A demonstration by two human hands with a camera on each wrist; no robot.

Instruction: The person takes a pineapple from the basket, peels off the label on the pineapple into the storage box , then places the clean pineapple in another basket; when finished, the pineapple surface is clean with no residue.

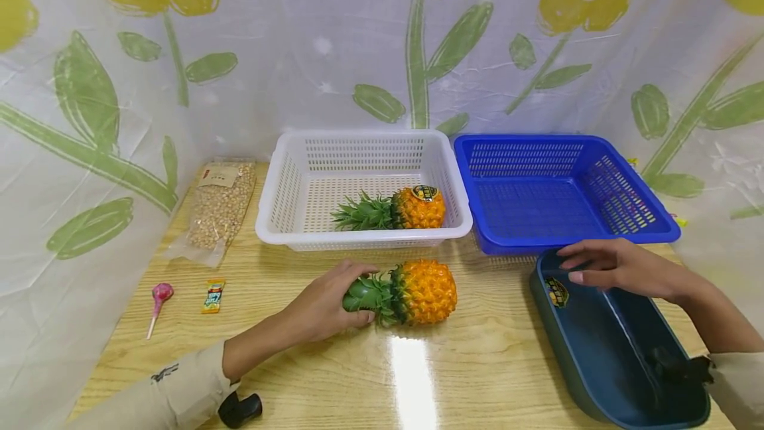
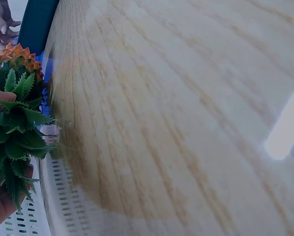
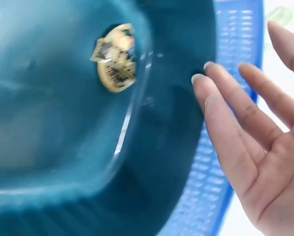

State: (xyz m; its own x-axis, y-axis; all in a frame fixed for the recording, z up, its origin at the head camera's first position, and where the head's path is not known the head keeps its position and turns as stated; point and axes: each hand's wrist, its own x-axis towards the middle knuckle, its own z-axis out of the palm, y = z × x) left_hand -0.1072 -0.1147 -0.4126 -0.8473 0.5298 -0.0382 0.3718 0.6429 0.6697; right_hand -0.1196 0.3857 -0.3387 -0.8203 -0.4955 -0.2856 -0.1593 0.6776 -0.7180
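In the head view, a small orange pineapple (image 1: 427, 292) lies on its side at the middle of the table, its green crown pointing left. My left hand (image 1: 325, 304) grips that crown, thumb on the near side and fingers on the far side. The left wrist view shows the leaves (image 2: 18, 128) between thumb and fingers. Over the far end of a dark teal tub (image 1: 621, 350), my right hand (image 1: 627, 271) hovers with relaxed fingers and holds nothing. A black-and-gold oval label (image 1: 556, 292) sits inside the tub near that end.
A white basket (image 1: 364, 237) at the back holds another pineapple (image 1: 420, 208) with a label. Beside it stands a blue basket (image 1: 573, 242). On the left lie a bag of pale grains (image 1: 221, 208), a pink lollipop (image 1: 161, 294) and a small candy packet (image 1: 213, 296).
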